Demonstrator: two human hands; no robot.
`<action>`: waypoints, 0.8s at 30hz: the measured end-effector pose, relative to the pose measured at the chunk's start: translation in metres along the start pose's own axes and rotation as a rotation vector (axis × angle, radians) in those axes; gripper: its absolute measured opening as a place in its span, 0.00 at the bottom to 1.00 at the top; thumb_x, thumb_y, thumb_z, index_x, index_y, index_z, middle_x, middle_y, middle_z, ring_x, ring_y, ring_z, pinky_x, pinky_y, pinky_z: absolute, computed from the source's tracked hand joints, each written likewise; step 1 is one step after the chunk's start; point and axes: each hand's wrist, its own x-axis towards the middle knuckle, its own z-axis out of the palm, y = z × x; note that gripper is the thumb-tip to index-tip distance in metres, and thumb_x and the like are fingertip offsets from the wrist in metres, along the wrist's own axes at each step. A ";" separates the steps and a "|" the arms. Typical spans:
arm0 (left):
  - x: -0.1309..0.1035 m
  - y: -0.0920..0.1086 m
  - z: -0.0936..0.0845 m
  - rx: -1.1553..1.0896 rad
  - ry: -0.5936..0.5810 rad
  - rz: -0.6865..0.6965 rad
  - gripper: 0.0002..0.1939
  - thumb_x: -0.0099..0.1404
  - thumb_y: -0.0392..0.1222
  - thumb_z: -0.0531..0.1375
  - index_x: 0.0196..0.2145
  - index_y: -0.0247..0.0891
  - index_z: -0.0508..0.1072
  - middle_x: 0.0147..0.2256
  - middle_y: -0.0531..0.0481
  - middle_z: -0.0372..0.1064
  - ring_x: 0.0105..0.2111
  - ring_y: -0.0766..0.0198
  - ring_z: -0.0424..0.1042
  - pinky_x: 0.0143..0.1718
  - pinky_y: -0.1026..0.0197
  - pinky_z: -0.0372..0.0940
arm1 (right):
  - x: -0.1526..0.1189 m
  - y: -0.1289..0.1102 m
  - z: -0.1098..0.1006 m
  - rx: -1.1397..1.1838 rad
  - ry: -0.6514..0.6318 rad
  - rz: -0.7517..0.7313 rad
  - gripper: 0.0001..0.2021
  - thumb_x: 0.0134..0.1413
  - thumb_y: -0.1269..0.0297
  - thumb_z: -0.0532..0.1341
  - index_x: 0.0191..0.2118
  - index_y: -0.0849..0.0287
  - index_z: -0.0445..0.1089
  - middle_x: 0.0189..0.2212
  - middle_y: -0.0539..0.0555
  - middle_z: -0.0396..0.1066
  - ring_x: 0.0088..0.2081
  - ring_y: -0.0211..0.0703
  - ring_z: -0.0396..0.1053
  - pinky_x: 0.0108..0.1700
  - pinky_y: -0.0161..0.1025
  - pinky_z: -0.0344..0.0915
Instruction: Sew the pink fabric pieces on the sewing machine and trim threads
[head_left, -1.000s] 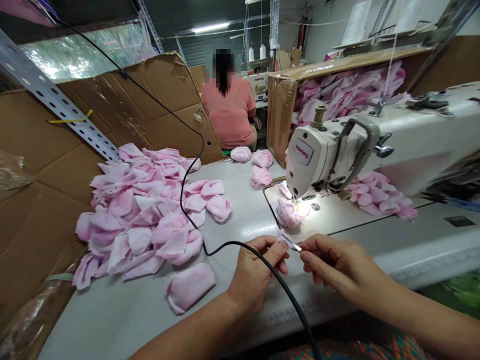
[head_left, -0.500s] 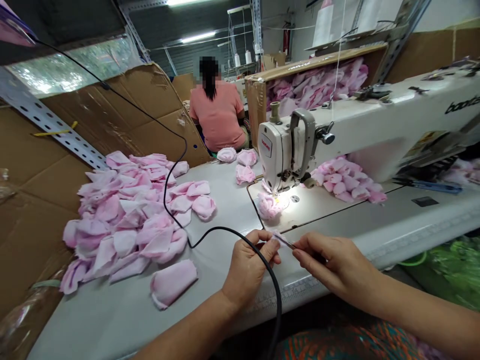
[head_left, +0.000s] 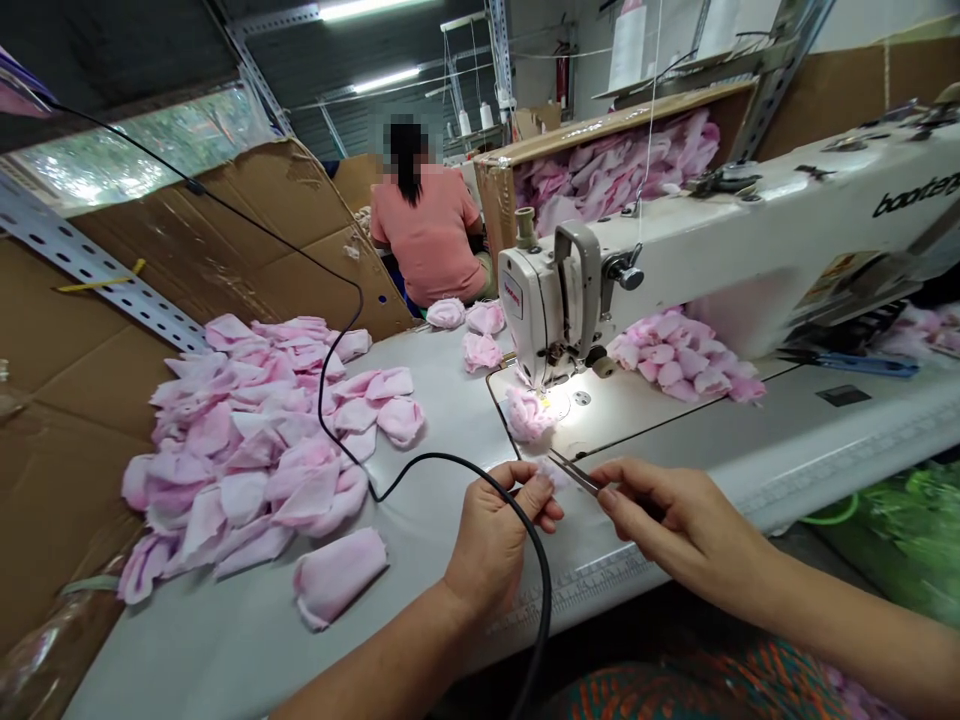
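Between thumb and fingers, my left hand (head_left: 495, 535) pinches a small pink fabric piece (head_left: 553, 474), mostly covered by the fingers. My right hand (head_left: 667, 515) grips a pair of metal tweezers (head_left: 576, 470) whose tips point up and left, just beyond the fabric and apart from each other. Right behind the hands, a pink ruffled fabric piece (head_left: 529, 412) lies under the needle of the white sewing machine (head_left: 551, 300), lit by its lamp. A black cable (head_left: 480, 462) passes in front of my left wrist.
A big heap of pink fabric pieces (head_left: 255, 440) covers the table's left side, with one single piece (head_left: 341, 578) nearer me. Three pink rolled pieces (head_left: 480, 350) lie behind. More pink pieces (head_left: 682, 355) and blue-handled snips (head_left: 855, 362) lie right. A person (head_left: 427, 230) sits beyond.
The tweezers' tips have come off the fabric in my left hand and now stand apart above it. The whole view has shifted slightly.
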 end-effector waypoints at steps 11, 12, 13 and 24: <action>0.005 -0.003 0.002 -0.014 -0.013 -0.015 0.14 0.57 0.48 0.69 0.32 0.33 0.74 0.22 0.52 0.71 0.21 0.72 0.66 0.25 0.70 0.60 | 0.004 0.010 0.004 -0.061 -0.042 -0.040 0.15 0.67 0.57 0.49 0.38 0.57 0.70 0.22 0.48 0.65 0.24 0.38 0.62 0.29 0.37 0.56; 0.007 -0.004 0.002 -0.015 -0.019 -0.018 0.15 0.57 0.48 0.69 0.32 0.33 0.74 0.22 0.52 0.71 0.21 0.72 0.66 0.25 0.70 0.60 | 0.005 0.011 0.004 -0.069 -0.040 -0.046 0.15 0.67 0.57 0.49 0.38 0.57 0.69 0.22 0.48 0.65 0.24 0.38 0.62 0.29 0.36 0.56; 0.008 -0.004 0.001 -0.011 -0.030 -0.022 0.15 0.58 0.48 0.68 0.32 0.33 0.74 0.22 0.52 0.71 0.21 0.72 0.66 0.26 0.69 0.60 | 0.006 0.011 0.003 -0.075 -0.038 -0.051 0.15 0.67 0.57 0.49 0.37 0.57 0.69 0.22 0.48 0.65 0.24 0.38 0.62 0.28 0.36 0.55; -0.026 0.022 0.020 0.612 -0.368 0.207 0.16 0.50 0.55 0.69 0.34 0.47 0.77 0.29 0.47 0.71 0.28 0.57 0.69 0.29 0.57 0.65 | 0.017 0.034 -0.026 0.105 0.045 0.191 0.16 0.64 0.51 0.53 0.32 0.57 0.65 0.19 0.48 0.68 0.17 0.35 0.63 0.19 0.33 0.57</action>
